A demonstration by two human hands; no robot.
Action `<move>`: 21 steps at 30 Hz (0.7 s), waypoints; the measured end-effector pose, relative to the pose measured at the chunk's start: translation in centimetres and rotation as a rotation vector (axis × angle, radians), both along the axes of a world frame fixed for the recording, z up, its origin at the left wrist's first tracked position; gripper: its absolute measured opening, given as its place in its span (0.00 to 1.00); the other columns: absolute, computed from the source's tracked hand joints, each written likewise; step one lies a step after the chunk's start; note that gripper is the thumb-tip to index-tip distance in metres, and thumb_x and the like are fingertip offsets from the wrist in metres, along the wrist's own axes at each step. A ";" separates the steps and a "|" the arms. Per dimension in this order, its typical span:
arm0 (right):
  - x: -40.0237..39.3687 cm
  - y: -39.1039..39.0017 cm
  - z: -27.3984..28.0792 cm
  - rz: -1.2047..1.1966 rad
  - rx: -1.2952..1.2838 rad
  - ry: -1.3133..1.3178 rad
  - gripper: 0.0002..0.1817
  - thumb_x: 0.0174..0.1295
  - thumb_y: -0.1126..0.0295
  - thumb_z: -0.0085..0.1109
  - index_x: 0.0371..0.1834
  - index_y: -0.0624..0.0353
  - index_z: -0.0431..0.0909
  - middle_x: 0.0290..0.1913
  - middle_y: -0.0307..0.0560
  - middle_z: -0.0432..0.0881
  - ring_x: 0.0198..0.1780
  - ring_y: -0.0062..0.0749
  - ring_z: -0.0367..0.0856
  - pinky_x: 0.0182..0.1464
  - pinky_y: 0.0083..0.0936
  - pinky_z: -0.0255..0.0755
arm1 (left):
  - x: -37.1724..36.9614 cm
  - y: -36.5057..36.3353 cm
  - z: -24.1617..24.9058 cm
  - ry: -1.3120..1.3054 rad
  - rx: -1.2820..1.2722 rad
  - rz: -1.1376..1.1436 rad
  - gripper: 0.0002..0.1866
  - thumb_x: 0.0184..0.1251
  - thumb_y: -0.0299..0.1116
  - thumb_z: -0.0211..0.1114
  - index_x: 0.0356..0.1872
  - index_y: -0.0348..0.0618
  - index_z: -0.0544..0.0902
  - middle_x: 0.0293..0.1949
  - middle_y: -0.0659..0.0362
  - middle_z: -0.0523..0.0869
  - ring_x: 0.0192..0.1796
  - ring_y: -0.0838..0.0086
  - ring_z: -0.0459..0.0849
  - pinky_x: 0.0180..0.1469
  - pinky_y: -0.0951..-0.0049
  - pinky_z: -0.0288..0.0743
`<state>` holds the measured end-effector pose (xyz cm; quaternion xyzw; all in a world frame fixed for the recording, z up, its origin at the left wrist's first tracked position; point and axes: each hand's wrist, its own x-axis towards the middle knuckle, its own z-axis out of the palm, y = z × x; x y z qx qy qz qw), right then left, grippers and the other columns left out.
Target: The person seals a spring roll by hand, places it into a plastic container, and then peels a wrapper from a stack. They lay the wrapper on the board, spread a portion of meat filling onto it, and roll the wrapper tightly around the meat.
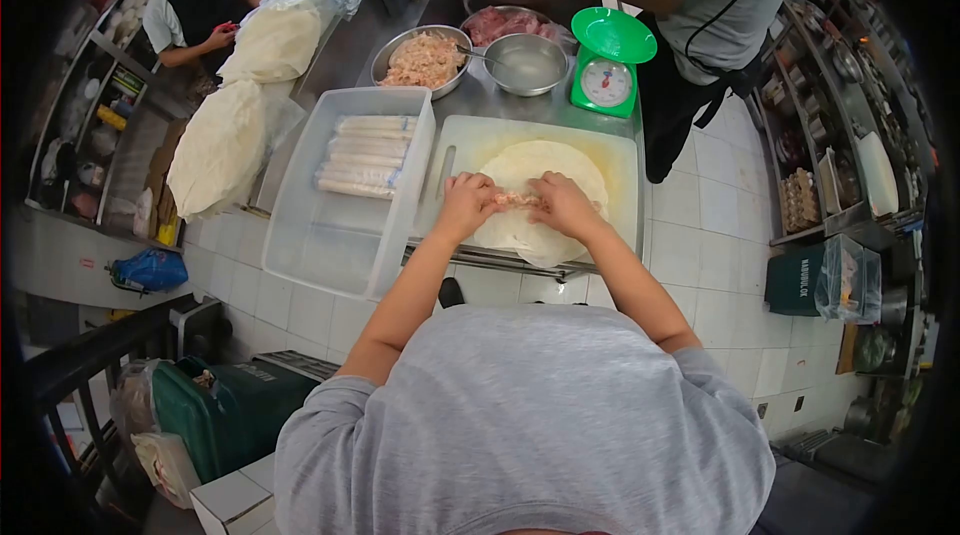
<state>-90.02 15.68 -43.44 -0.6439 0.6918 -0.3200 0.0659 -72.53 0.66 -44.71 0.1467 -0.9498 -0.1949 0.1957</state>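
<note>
My left hand (pixel 467 205) and my right hand (pixel 562 205) are side by side over a round, pale wrapper sheet (pixel 550 163). Between them lies a short strip of pinkish meat filling (pixel 518 201), and the fingers of both hands are closed on its two ends. The wrapper rests on a white cutting board (pixel 624 157), with its near edge hanging low by the counter's front. To the left, a translucent plastic tub (pixel 330 235) holds several finished white rolls (pixel 366 157) stacked in layers. Behind the board stands a metal bowl of meat filling (pixel 425 61) with a spoon handle in it.
A steel bowl of cloudy liquid (pixel 525 65), a bowl of raw meat (pixel 500 25) and a green scale (pixel 606 80) stand behind the board. Stacked wrappers (pixel 220 145) in plastic lie left. One person (pixel 715 5) stands at right by the sink, another (pixel 195 5) at far left.
</note>
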 end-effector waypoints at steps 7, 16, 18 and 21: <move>-1.0 1.1 -1.8 -0.069 0.128 -0.037 0.11 0.45 0.68 0.68 0.33 0.58 0.81 0.35 0.46 0.76 0.43 0.43 0.75 0.45 0.35 0.69 | -2.4 1.2 -0.6 -0.004 -0.064 -0.067 0.15 0.50 0.48 0.70 0.37 0.54 0.87 0.37 0.68 0.81 0.47 0.71 0.74 0.54 0.61 0.56; -2.8 4.0 -2.5 -0.116 0.020 -0.169 0.12 0.44 0.70 0.68 0.34 0.58 0.82 0.35 0.44 0.77 0.43 0.43 0.74 0.47 0.34 0.68 | -3.7 2.8 -0.2 -0.004 -0.181 -0.079 0.21 0.48 0.54 0.69 0.39 0.54 0.87 0.36 0.68 0.82 0.46 0.71 0.74 0.54 0.59 0.56; -3.0 4.3 -1.5 -0.113 -0.001 -0.156 0.11 0.44 0.71 0.67 0.34 0.58 0.82 0.35 0.44 0.77 0.42 0.42 0.74 0.46 0.33 0.68 | -4.2 3.9 1.3 0.069 -0.224 -0.053 0.20 0.49 0.55 0.68 0.38 0.55 0.87 0.35 0.68 0.82 0.46 0.71 0.74 0.54 0.58 0.56; -3.5 5.3 -0.4 -0.114 -0.027 -0.106 0.10 0.45 0.72 0.67 0.32 0.58 0.81 0.33 0.44 0.77 0.41 0.41 0.74 0.45 0.32 0.69 | -5.2 4.2 1.6 -0.009 -0.172 -0.121 0.21 0.49 0.57 0.67 0.38 0.56 0.88 0.36 0.68 0.83 0.46 0.70 0.74 0.54 0.57 0.55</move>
